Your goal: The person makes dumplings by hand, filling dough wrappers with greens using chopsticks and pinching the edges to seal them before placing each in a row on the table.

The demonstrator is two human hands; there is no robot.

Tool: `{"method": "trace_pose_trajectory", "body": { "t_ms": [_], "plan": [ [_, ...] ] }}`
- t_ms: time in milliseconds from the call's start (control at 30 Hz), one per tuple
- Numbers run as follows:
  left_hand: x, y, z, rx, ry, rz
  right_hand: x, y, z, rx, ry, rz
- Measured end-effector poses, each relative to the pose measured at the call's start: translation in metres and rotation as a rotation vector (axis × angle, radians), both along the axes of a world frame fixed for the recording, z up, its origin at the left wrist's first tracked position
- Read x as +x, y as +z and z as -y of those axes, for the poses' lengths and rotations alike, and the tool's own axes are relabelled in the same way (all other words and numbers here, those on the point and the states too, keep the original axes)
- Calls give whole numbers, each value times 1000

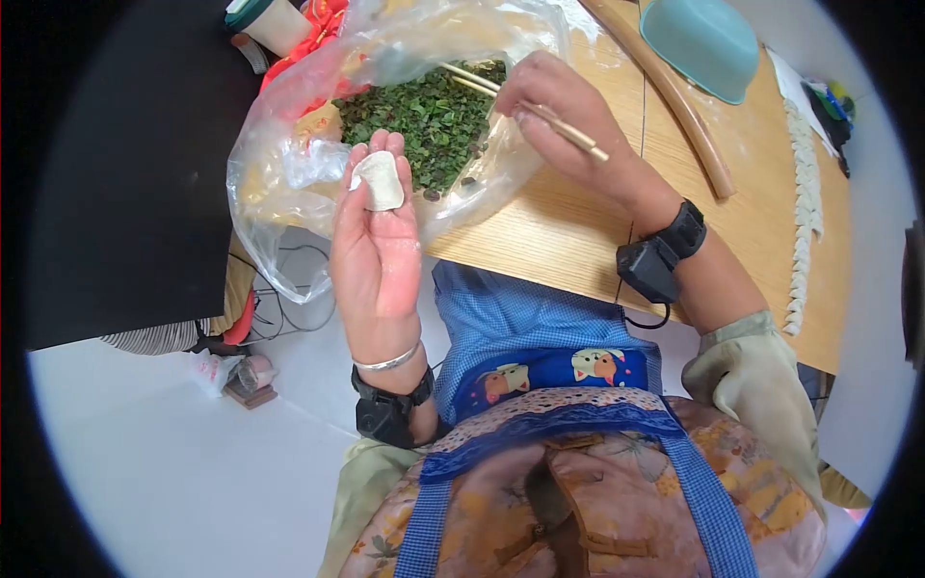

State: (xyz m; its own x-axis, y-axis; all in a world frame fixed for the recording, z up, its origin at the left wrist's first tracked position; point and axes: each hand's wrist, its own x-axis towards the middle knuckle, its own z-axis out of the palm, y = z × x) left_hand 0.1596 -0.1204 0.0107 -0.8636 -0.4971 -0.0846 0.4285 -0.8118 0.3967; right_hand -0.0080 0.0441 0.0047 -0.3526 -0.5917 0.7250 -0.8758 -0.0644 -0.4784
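A small white dumpling wrapper lies across the fingers of my left hand, palm up, with the thumb at its edge. My right hand grips a pair of wooden chopsticks, whose tips point down into the chopped green filling. That filling sits in a large clear plastic bag with its mouth spread wide on the table. My left hand is in front of the bag's near side, and my right hand is over its right side.
On the wooden table, a long wooden rolling pin lies right of the bag. Beyond it stands a teal plastic basin. Overlapping white dough pieces form a row along the right edge. A dark panel fills the left side.
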Motion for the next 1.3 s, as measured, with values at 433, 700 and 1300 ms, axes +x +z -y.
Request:
{"method": "trace_pose_trajectory", "body": {
  "t_ms": [433,700,1300],
  "plan": [
    [-8,-4,5,-20,14,67,9,7,-5,-89,169,709],
    [-1,5,7,-70,39,93,24,-2,2,27,230,710],
    [-3,1,2,-76,-13,144,8,-1,0,-229,227,853]
  ]
}}
